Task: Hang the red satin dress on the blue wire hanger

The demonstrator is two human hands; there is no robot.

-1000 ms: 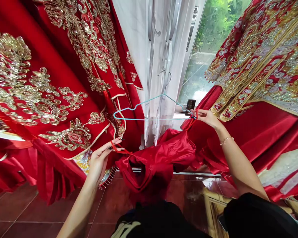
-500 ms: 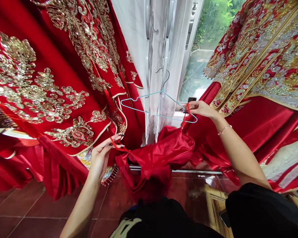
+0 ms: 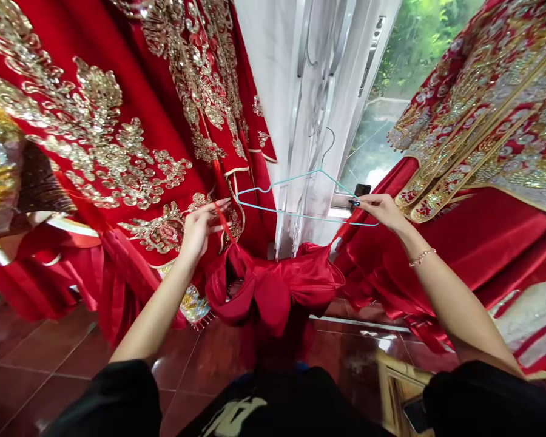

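Gold sequins cover a red robe (image 3: pixel 86 139) hung along the left side, above a tiled floor (image 3: pixel 59 358). Compared with the frame half a second earlier, the left hand (image 3: pixel 198 233) has been raised toward the left end of a pale blue wire hanger (image 3: pixel 295 209) and is held just beside it, and a black sleeve (image 3: pixel 104 394) has come into view at the lower left. A red strap (image 3: pixel 222 221) is pinched in that hand, the remaining fingers being left partly open. A red satin garment (image 3: pixel 273 285) is bunched below the hanger, between the hands, in front of a white curtain (image 3: pixel 309 121). The hanger's long axis is held nearly level, dipping slightly to the right, with its hook (image 3: pixel 328 145) pointed upward. A second strap (image 3: pixel 341 227) is pinched at the hanger's right end by the closed fingers of the right hand (image 3: pixel 382 213), and a bracelet (image 3: pixel 422 257) is worn on that wrist. A black phone (image 3: pixel 361 190) is seen just beyond those fingers, by a window (image 3: pixel 377 145), and a second red robe (image 3: pixel 491 121) is hung at the right.
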